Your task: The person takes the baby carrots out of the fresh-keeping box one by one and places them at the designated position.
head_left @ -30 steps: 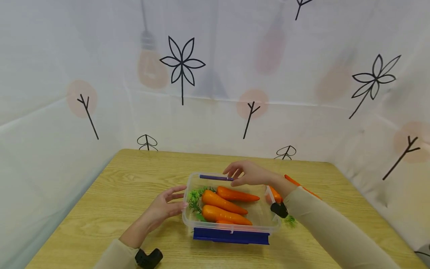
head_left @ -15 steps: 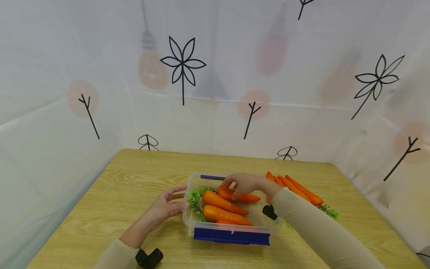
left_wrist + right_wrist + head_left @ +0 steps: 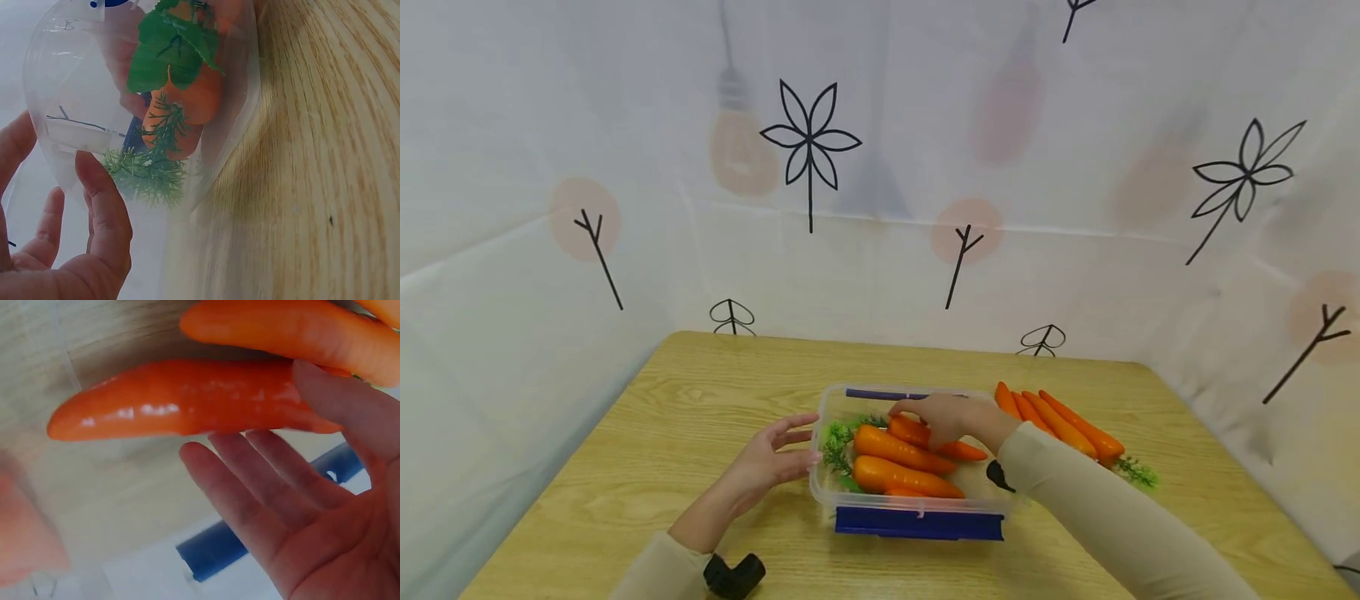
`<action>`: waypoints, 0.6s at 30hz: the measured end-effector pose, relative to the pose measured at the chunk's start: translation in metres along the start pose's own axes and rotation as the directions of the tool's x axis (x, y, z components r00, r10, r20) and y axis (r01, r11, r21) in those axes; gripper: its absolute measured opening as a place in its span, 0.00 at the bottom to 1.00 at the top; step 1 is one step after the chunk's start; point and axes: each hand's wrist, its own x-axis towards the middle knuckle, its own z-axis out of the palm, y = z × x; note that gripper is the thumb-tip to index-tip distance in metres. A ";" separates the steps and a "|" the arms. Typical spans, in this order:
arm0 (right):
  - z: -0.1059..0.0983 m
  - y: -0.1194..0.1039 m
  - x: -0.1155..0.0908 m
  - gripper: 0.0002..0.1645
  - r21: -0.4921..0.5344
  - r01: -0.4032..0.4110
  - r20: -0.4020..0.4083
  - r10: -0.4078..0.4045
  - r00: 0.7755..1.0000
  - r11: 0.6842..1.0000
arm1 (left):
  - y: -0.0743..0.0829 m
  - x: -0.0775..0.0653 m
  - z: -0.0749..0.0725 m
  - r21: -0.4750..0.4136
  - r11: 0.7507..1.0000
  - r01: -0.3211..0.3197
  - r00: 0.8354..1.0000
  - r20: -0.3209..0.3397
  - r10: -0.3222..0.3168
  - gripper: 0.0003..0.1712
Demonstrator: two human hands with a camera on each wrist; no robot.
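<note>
A clear plastic box (image 3: pixel 827 498) with blue side clips holds several orange carrots with green leafy tops. My right hand (image 3: pixel 951 418) reaches over its far right side and grips the farthest carrot (image 3: pixel 175 400), thumb along one side and fingers against the other. Two more carrots (image 3: pixel 898 448) lie in front of it, and part of another shows by the near wall. My left hand (image 3: pixel 763 460) stands at the box's left end, fingers loosely spread, fingertips right at the rim. Through the wall in the left wrist view, leafy tops (image 3: pixel 156 150) show.
Several carrots (image 3: pixel 1075 429) lie side by side on the wooden table (image 3: pixel 647 450) to the right of the box, partly behind my right sleeve. A patterned white cloth (image 3: pixel 880 275) hangs round the table's back and sides.
My right hand has come down from above the far rim into the box and taken hold of the far carrot, which has shifted slightly. My left hand has stayed in place.
</note>
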 end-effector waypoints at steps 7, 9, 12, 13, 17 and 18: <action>0.001 0.006 0.001 0.45 0.017 0.034 0.012 -0.034 0.999 0.999 | 0.001 0.001 0.002 -0.006 1.000 0.003 1.000 0.005 -0.003 0.39; 0.000 0.008 0.002 0.45 0.014 0.041 0.007 -0.041 0.999 0.999 | 0.002 0.002 0.002 -0.007 1.000 0.003 1.000 0.008 -0.003 0.39; -0.003 0.009 0.002 0.45 0.023 0.055 -0.003 -0.054 0.999 0.998 | 0.003 0.001 0.002 -0.008 1.000 0.005 1.000 0.007 -0.005 0.39; -0.005 0.010 0.001 0.45 0.030 0.064 -0.009 -0.064 0.998 0.997 | 0.003 0.001 0.002 -0.009 1.000 0.006 1.000 0.007 -0.006 0.39; -0.014 0.011 -0.002 0.44 0.058 0.127 -0.027 -0.125 0.992 0.990 | 0.004 0.001 0.002 -0.012 1.000 0.009 1.000 0.007 -0.009 0.39; -0.017 0.011 -0.003 0.44 0.061 0.139 -0.032 -0.137 0.990 0.988 | 0.004 0.001 0.002 -0.014 1.000 0.010 1.000 0.007 -0.010 0.39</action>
